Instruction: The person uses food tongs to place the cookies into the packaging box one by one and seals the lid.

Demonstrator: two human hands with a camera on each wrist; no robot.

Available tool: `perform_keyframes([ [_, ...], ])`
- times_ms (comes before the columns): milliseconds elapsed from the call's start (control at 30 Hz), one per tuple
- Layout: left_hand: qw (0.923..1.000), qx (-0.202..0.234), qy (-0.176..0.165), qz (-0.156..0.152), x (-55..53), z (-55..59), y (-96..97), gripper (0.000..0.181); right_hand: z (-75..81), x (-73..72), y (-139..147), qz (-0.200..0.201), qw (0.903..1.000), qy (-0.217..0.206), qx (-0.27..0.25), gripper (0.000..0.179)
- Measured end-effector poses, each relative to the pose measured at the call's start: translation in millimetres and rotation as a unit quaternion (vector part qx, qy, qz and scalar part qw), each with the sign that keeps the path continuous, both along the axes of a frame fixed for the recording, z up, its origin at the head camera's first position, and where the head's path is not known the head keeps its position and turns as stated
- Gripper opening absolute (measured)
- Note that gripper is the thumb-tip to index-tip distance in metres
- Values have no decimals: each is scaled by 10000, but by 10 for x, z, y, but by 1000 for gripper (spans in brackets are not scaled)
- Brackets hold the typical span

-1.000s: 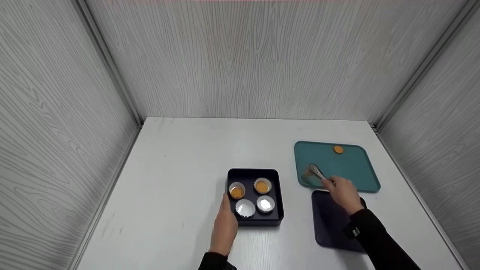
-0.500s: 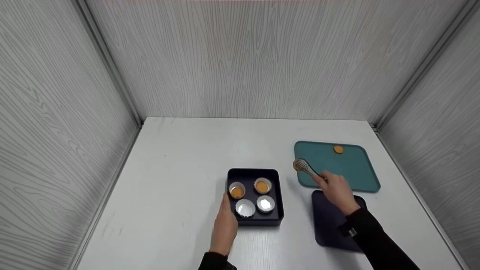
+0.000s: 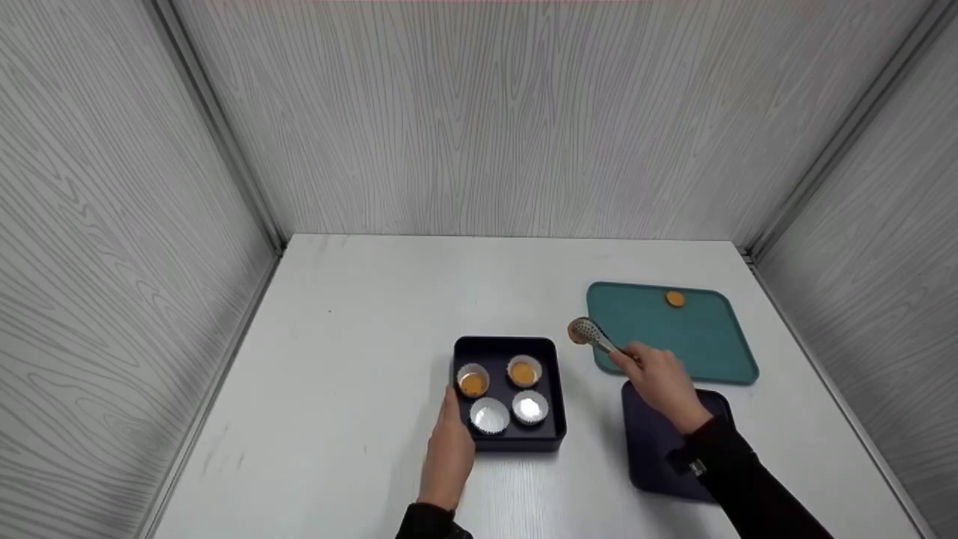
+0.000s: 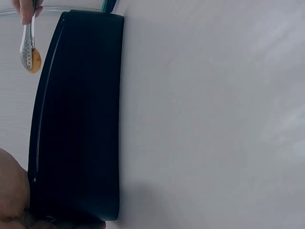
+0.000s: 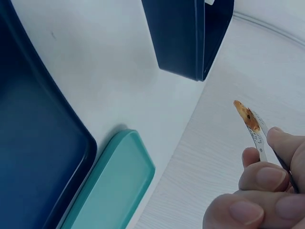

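My right hand (image 3: 662, 385) grips metal tongs (image 3: 593, 338) with perforated tips. Between the tips is a thin orange-brown disc (image 5: 247, 115) like a cookie, with dark spots, held in the air between the teal tray and the dark box. Straight fingers of my left hand (image 3: 447, 453) rest along the left wall of the dark square box (image 3: 557, 389). Inside are foil cups: the back-left cup (image 3: 473, 368) and back-right cup (image 3: 525, 360) each hold an orange disc, while the front-left cup (image 3: 489, 416) and front-right cup (image 3: 530, 407) show bare shiny bottoms.
The teal tray (image 3: 658, 337) lies at the right, with another orange disc (image 3: 675, 299) near its far edge. In front of it is a dark navy tray (image 3: 662, 449), partly beneath my right arm. Pale wood-grain panels (image 3: 479, 120) enclose the white table (image 3: 337, 374).
The tongs have lifted the disc off the teal tray and carried it left, past the tray's edge. My left hand and the box have stayed in place.
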State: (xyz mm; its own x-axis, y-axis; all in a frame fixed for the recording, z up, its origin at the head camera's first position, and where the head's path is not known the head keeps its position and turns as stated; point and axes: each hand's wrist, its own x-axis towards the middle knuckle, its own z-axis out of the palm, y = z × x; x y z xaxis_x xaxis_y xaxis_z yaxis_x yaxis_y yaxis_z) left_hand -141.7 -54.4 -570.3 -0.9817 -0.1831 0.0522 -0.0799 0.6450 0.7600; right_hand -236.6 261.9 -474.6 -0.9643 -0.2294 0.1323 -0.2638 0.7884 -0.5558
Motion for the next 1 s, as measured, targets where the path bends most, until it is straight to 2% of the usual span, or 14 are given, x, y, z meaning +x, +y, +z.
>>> perform_keyframes([
  [100,10000,21,-65,9,-1,3,0,61,7,14,-30,43,10000,-38,13,26],
  [433,10000,-36,45,-17,17,24,-2,62,21,56,-126,148,9998,-112,-66,27],
  [667,9999,-76,117,-5,21,18,-1,60,21,88,-174,358,9994,-2,-11,24],
  [1000,10000,37,-65,30,14,35,6,58,68,140,-236,650,9977,-200,-4,29],
])
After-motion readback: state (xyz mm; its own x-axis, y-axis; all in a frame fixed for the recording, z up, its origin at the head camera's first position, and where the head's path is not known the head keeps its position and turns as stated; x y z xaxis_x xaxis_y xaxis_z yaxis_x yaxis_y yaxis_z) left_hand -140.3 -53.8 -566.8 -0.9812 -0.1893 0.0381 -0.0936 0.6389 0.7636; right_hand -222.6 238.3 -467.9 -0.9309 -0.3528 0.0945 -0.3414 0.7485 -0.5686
